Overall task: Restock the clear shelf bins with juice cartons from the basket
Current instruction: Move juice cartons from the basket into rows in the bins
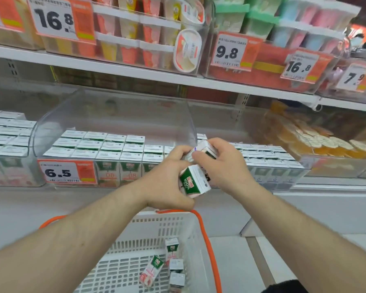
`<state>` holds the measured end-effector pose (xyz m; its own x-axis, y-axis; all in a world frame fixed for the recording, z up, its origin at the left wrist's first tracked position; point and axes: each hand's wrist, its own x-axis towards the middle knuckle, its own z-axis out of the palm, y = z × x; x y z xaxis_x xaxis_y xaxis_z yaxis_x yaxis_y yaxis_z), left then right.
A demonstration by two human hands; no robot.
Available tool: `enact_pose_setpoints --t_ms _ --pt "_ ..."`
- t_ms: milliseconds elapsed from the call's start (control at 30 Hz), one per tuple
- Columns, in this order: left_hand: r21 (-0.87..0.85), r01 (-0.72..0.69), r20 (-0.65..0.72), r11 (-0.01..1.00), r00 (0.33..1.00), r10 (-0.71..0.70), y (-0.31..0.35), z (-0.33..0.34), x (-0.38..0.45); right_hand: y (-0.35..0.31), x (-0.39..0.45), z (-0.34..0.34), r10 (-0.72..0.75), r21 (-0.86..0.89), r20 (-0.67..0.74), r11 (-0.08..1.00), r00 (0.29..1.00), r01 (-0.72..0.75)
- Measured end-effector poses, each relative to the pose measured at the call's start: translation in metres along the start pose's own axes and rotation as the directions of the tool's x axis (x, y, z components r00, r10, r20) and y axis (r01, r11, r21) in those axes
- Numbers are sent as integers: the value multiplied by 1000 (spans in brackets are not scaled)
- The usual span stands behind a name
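On the left, the clear plastic shelf bin with the orange 6.5 price tag holds rows of upright green-and-white juice cartons; its right end, just behind the hands, looks less filled, though the hands hide much of it. The left hand curls round a small green-and-white juice carton, tilted with its long axis leaning up and to the right. Touching it from above, the right hand grips a second white carton, lying nearly crosswise. Both hands meet just in front of the bin's front wall, so the gap lies straight ahead and slightly up; the left hand seems nearer to it. Below, the white slotted plastic basket with orange handles holds a few more loose cartons. To the right, another clear bin is stocked with cartons.
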<state>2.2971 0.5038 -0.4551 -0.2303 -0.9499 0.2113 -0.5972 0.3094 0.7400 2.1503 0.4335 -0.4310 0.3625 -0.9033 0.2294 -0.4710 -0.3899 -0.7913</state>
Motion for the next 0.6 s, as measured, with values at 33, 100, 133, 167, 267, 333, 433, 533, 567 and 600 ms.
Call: enact_pose_setpoints --t_ms 33,100,133,167,267,333,433,533,567,600 --pt "25 1 -7 1000 1000 -1 1 3 7 3 7 -6 -15 -58 -39 998 999 13" --pt "124 7 -48 992 999 -1 3 7 19 3 22 -20 -58 -97 -137 994 989 45" --pt "149 28 -80 988 997 -16 5 9 25 2 31 -29 -74 -92 -196 994 978 57" --pt "161 58 -110 985 993 -41 6 11 29 2 42 -38 -87 -99 -248 993 965 64" --pt "245 145 -134 959 984 -114 -1 21 39 9 86 -52 -73 -194 -272 981 960 20" --pt "307 157 -126 939 984 -123 -8 26 40 22 119 -51 -45 -297 -230 955 972 -26" --pt "280 170 -147 945 980 -133 -10 28 40 43 154 -43 59 -440 -108 892 992 -101" --pt "231 175 -135 957 980 -147 -7 26 41 52 169 -33 176 -493 88 863 980 -111" --pt "215 175 -124 961 981 -151 -6 25 41 54 172 -30 209 -485 148 867 967 -113" --pt "194 177 -115 965 981 -156 -5 24 42 55 174 -28 229 -481 196 870 953 -110"
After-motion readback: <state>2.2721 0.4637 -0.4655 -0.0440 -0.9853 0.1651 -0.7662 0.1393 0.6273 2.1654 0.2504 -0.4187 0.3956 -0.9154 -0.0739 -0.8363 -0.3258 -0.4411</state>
